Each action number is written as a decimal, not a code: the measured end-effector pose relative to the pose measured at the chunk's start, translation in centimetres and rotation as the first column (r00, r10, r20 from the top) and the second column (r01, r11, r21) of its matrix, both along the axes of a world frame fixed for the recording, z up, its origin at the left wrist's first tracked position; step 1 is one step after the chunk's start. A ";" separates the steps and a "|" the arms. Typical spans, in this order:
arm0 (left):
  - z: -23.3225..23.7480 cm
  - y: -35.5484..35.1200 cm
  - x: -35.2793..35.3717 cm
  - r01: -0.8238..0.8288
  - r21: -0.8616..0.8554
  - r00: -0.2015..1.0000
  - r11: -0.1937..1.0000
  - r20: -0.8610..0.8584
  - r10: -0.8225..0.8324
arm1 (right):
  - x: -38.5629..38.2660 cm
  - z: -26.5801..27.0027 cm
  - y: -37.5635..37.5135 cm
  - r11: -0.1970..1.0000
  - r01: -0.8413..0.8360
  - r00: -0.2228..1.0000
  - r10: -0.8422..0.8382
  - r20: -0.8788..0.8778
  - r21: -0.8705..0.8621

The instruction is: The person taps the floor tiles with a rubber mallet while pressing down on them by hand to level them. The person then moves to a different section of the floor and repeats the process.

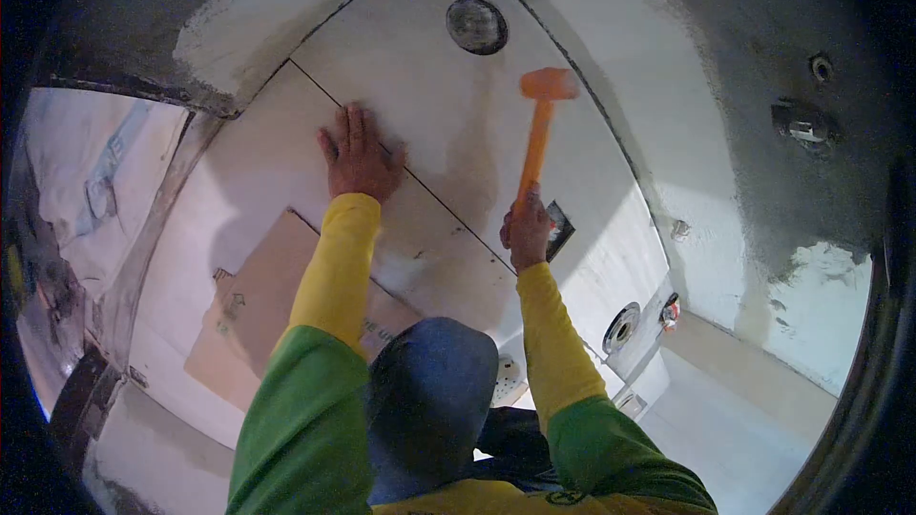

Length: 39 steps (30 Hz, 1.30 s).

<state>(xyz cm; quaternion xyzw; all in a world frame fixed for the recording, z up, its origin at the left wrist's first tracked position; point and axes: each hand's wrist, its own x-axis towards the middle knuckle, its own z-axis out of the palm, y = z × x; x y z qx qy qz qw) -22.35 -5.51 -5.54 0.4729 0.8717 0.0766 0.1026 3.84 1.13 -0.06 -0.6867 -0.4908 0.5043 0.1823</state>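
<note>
My left hand point(363, 157) lies flat with fingers spread on a large pale floor tile point(286, 157), across the dark joint line between it and the neighbouring tile point(410, 48). In my right hand point(527, 231) is the handle of an orange mallet point(549, 86), its head raised toward the far side and slightly blurred. Close beside that hand, a small dark square opening point(561, 231) shows in the tile, partly hidden by the hand.
A round dark hole point(477, 26) sits in the far tile. Brown cardboard point(253, 300) lies at left, near my knees. A round pipe opening point(622, 327) is at right. Plastered walls point(801, 29) surround the floor, with a metal pipe fitting point(806, 127) on the right one.
</note>
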 end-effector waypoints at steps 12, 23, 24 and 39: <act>0.0 -0.3 0.0 -0.008 0.040 0.999 0.999 -0.031 0.009 | -1.1 0.5 8.1 0.946 0.276 0.933 -0.220 -0.284 0.173; 0.6 0.0 -0.3 -0.003 -0.007 0.998 1.000 -0.062 0.002 | -7.1 0.1 14.1 0.976 0.058 0.994 -0.036 -0.107 0.212; 0.7 0.0 -0.2 -0.005 -0.018 0.999 1.000 -0.044 0.004 | -7.0 0.3 14.5 0.985 -0.075 0.997 0.078 -0.016 0.153; 0.8 -0.3 -0.5 -0.008 -0.006 0.999 1.000 0.052 0.008 | -14.8 -4.4 19.5 0.910 -0.125 0.985 0.068 0.155 0.395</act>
